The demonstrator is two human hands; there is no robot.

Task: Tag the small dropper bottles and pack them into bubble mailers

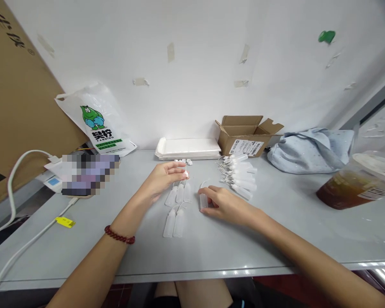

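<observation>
My left hand is closed at the fingertips on a small white cap, just above a group of small translucent squeeze bottles with thin bent tubes. Two more such bottles lie nearer to me, side by side. To the right, my right hand grips another translucent bottle between thumb and fingers, its thin tube pointing away from me. A few loose white caps lie beyond my left fingers. Past my right hand is a pile of capped bottles.
White padded envelopes and an open cardboard box stand along the wall. A blue cloth bag and a plastic drink cup are at right. At left are a plastic bag, a phone and a white cable.
</observation>
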